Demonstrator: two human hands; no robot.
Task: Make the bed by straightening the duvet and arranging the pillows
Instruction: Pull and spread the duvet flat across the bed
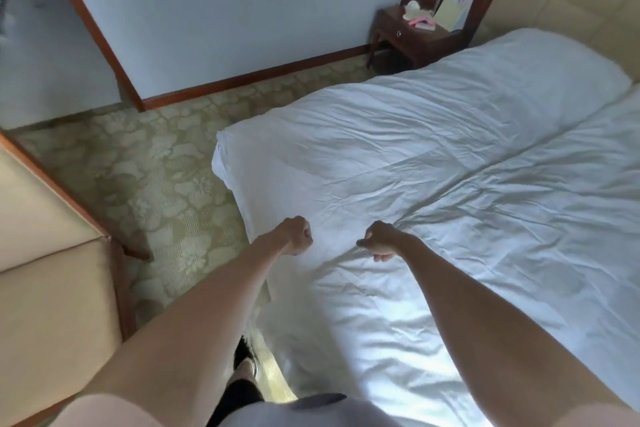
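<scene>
A person stands at the near left side of a bed, both arms stretched out over the white duvet (433, 156), which already covers the mattress from the near edge to the far end by the padded wall. The cover lies broadly flat but is creased throughout, with folds radiating from the spot under the hands and a long seam or ridge running diagonally toward the far right, so the straightening looks well under way rather than finished. No pillows can be made out as separate items; the raised white hump at the far right end may cover them, though that cannot be told, and arranging them appears to be left to do. The left hand (296, 236) is curled into a fist at the duvet's left border, above the side drop; whether it has cloth pinched inside cannot be told. The right hand (379, 241) sits just beside it, farther in on the bed, fingers curled with the thumb pointing left, and a pucker of fabric beneath it suggests it is gripping the duvet. The bulk of the cover spreads far and right of both hands. Beyond the bed's far left corner a dark wooden nightstand (412, 35) carries small items, and patterned carpet (156, 166) fills the floor to the left, beside a cream upholstered seat (52, 288).
</scene>
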